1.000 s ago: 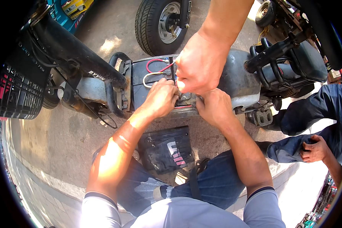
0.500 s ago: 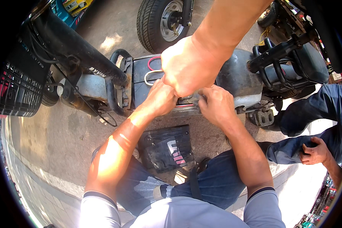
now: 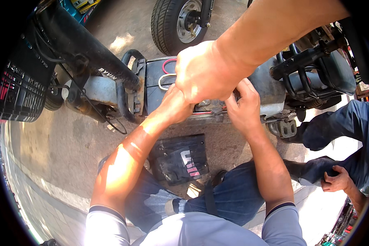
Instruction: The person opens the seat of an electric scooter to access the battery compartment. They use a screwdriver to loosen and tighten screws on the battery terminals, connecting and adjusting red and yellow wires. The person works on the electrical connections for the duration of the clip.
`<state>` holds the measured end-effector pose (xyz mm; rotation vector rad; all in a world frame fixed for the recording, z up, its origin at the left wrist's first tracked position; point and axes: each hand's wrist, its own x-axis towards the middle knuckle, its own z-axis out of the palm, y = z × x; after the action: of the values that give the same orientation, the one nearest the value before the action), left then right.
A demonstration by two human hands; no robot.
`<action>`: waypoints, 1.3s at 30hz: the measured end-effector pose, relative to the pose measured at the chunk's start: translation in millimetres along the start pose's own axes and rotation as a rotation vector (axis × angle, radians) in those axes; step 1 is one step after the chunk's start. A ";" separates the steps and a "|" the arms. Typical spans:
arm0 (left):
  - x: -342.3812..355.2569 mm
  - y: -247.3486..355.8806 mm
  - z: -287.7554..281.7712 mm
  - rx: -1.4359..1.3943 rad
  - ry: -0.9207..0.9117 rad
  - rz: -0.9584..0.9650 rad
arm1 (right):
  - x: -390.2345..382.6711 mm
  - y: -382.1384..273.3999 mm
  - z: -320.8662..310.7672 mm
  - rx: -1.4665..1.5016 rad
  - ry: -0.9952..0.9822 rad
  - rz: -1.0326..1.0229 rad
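Observation:
My left hand [image 3: 177,107] is closed at the battery compartment of a scooter-like vehicle. Its fingertips, and whatever they hold, are hidden beneath another person's fist [image 3: 203,74]. That fist comes in from the upper right, pressed close over my knuckles. My right hand [image 3: 246,107] is at the compartment's right side, thumb and fingers apart, the tips partly behind the other person's wrist. A white cable loop [image 3: 163,81] and a red cable loop [image 3: 167,65] rise from the dark battery block [image 3: 155,92]. A thin red wire [image 3: 203,113] runs along the near edge between my hands.
A black mat-like flap [image 3: 178,158] lies on the ground before my knees. The black steering column [image 3: 90,53] and basket [image 3: 20,94] are at left. A wheel [image 3: 176,26] stands beyond the vehicle. Another person's leg [image 3: 336,127] and hand [image 3: 338,179] are at right.
My right hand has shifted slightly right, and its thumb and fingers have parted. The other person's forearm has swung right, the fist staying over my left hand.

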<state>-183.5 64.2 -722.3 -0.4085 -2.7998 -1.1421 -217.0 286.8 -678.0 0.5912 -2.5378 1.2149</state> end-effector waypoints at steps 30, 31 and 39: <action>0.0 -12.5 5.2 0.145 -0.031 0.079 | 15.0 -53.1 8.4 1.239 -0.029 0.052; -0.3 -10.7 8.0 0.169 -0.004 0.092 | 19.1 -50.2 7.8 1.270 -0.023 0.005; 1.7 -11.8 3.2 0.105 -0.061 0.035 | 22.4 -37.9 28.1 1.235 -0.067 0.011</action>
<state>-188.4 58.7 -732.2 -0.4890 -2.8767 -0.9866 -220.7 237.8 -660.6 0.8102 -1.5330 2.7135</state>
